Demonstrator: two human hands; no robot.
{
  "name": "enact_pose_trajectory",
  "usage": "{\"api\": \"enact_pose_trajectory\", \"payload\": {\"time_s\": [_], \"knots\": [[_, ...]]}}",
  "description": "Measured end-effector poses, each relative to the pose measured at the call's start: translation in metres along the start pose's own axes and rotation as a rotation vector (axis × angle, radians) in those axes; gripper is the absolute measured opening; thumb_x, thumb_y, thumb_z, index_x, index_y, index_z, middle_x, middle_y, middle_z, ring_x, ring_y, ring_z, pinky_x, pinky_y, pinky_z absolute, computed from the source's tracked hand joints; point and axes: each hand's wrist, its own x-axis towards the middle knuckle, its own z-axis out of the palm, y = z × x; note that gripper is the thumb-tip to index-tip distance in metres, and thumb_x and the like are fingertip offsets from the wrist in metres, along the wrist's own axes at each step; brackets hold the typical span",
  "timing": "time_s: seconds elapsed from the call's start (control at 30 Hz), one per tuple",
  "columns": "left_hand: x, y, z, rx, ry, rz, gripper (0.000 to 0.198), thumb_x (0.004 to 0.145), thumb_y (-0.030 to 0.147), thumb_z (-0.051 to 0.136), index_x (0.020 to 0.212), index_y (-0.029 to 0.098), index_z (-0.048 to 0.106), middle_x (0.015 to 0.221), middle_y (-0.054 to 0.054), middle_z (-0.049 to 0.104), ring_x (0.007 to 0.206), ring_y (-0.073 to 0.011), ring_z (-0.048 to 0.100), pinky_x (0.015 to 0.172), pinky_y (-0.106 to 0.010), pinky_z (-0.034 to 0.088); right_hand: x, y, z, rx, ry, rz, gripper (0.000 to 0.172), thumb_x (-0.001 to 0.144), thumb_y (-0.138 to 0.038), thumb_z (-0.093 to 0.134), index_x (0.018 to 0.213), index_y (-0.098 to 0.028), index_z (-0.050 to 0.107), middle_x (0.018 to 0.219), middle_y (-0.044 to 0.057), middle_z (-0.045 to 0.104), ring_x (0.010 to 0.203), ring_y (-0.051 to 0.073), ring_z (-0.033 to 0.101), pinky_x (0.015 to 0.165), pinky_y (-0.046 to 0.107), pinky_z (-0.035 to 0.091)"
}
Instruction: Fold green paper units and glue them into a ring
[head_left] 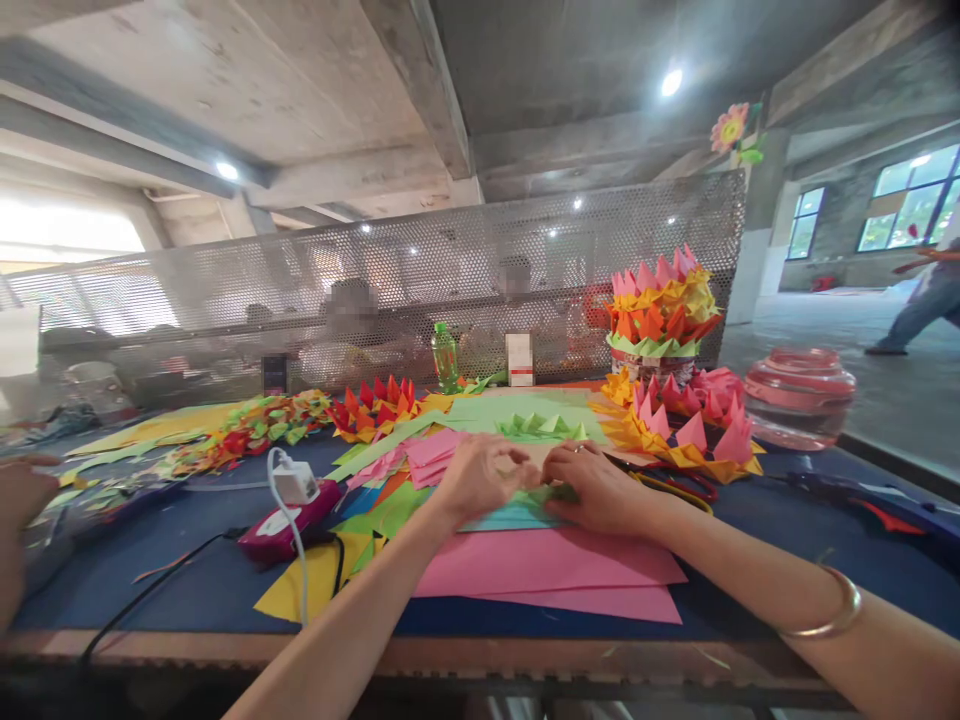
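Note:
My left hand (484, 478) and my right hand (596, 482) are close together over a stack of coloured paper. Both hands have curled fingers. A small piece of green paper (559, 493) shows under the fingertips of my right hand, which pinch it. The left fingertips are slightly blurred, and what they hold, if anything, is hidden. Beneath the hands is light blue paper (514, 516), on top of large pink sheets (547, 565). Just beyond my fingers sits a row of light green folded paper points (536, 427).
Folded paper flowers (705, 435) and a tiered paper stack (660, 315) stand right, near a water jar (801, 395). A purple power strip (289, 525) with cables lies left. Behind are a green bottle (445, 360) and a perforated screen (420, 270). Another person's hand (22, 500) is at far left.

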Motion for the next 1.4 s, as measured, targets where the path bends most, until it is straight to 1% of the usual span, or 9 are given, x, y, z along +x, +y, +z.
{"api": "enact_pose_trajectory", "payload": {"time_s": [0.13, 0.27, 0.4, 0.53, 0.8, 0.93, 1.1, 1.2, 1.4], "knots": [[0.008, -0.027, -0.017, -0.059, 0.11, -0.114, 0.028, 0.092, 0.034, 0.052, 0.089, 0.016, 0.073, 0.091, -0.007, 0.075, 0.086, -0.0208, 0.068, 0.077, -0.029, 0.051, 0.0, -0.001, -0.002, 0.034, 0.004, 0.008, 0.023, 0.085, -0.037, 0.073, 0.105, -0.026, 0.07, 0.103, 0.004, 0.07, 0.105, 0.027, 0.058, 0.089, 0.039, 0.037], [0.008, -0.042, -0.03, -0.102, 0.065, -0.098, 0.029, 0.093, 0.033, 0.051, 0.095, 0.014, 0.073, 0.089, -0.008, 0.075, 0.086, -0.0211, 0.068, 0.08, -0.031, 0.052, 0.0, -0.002, -0.003, 0.054, 0.007, 0.006, 0.022, 0.085, -0.038, 0.074, 0.104, -0.027, 0.07, 0.103, 0.003, 0.071, 0.106, 0.026, 0.058, 0.09, 0.039, 0.039], [0.005, -0.035, -0.035, -0.129, -0.132, 0.052, 0.018, 0.082, 0.026, 0.069, 0.097, 0.02, 0.075, 0.103, -0.006, 0.073, 0.099, -0.0205, 0.065, 0.093, -0.031, 0.048, 0.001, -0.001, -0.001, 0.054, 0.002, 0.003, 0.022, 0.086, -0.036, 0.074, 0.105, -0.026, 0.07, 0.103, 0.003, 0.071, 0.105, 0.026, 0.059, 0.089, 0.038, 0.039], [0.002, -0.034, -0.031, -0.094, -0.265, 0.129, 0.031, 0.073, 0.011, 0.072, 0.101, 0.024, 0.075, 0.11, -0.004, 0.071, 0.104, -0.0204, 0.063, 0.098, -0.032, 0.044, 0.002, 0.0, 0.003, 0.036, 0.0, 0.002, 0.016, 0.088, -0.025, 0.069, 0.104, -0.024, 0.07, 0.101, 0.004, 0.071, 0.1, 0.024, 0.062, 0.089, 0.038, 0.039], [0.001, -0.043, -0.018, 0.06, -0.281, 0.14, 0.023, 0.077, 0.012, 0.068, 0.096, 0.022, 0.076, 0.098, -0.005, 0.072, 0.099, -0.0223, 0.061, 0.093, -0.033, 0.041, 0.003, 0.003, 0.005, 0.008, -0.005, -0.029, 0.012, 0.09, -0.018, 0.063, 0.098, -0.02, 0.071, 0.096, 0.005, 0.072, 0.096, 0.023, 0.063, 0.086, 0.036, 0.04], [0.0, -0.042, -0.011, 0.098, -0.253, 0.139, 0.01, 0.08, 0.016, 0.07, 0.087, 0.021, 0.076, 0.091, -0.004, 0.073, 0.092, -0.0208, 0.063, 0.091, -0.032, 0.04, 0.003, 0.003, 0.005, -0.01, 0.008, -0.039, 0.013, 0.09, -0.016, 0.061, 0.096, -0.02, 0.071, 0.094, 0.005, 0.072, 0.094, 0.023, 0.063, 0.085, 0.037, 0.04], [0.001, -0.037, -0.008, 0.122, -0.236, 0.161, 0.01, 0.077, 0.011, 0.07, 0.076, 0.02, 0.075, 0.08, -0.002, 0.072, 0.084, -0.0191, 0.063, 0.089, -0.031, 0.04, 0.004, 0.002, 0.004, -0.054, 0.016, -0.035, 0.01, 0.088, -0.015, 0.063, 0.093, -0.019, 0.07, 0.092, 0.004, 0.072, 0.095, 0.022, 0.063, 0.089, 0.039, 0.041], [0.001, -0.031, -0.011, 0.126, -0.243, 0.166, 0.011, 0.071, 0.008, 0.072, 0.07, 0.019, 0.074, 0.077, -0.003, 0.072, 0.083, -0.0193, 0.063, 0.089, -0.031, 0.039, 0.004, 0.003, 0.004, -0.093, 0.0, -0.028, 0.006, 0.091, -0.022, 0.064, 0.09, -0.018, 0.069, 0.092, 0.003, 0.07, 0.096, 0.022, 0.063, 0.093, 0.043, 0.044], [0.0, -0.027, -0.013, 0.129, -0.281, 0.141, 0.008, 0.073, 0.011, 0.072, 0.072, 0.019, 0.074, 0.078, -0.003, 0.073, 0.084, -0.0211, 0.063, 0.086, -0.032, 0.04, 0.004, 0.004, 0.004, -0.136, -0.044, -0.009, 0.019, 0.096, -0.033, 0.061, 0.101, -0.016, 0.066, 0.106, 0.005, 0.068, 0.098, 0.021, 0.065, 0.09, 0.044, 0.052]]}}
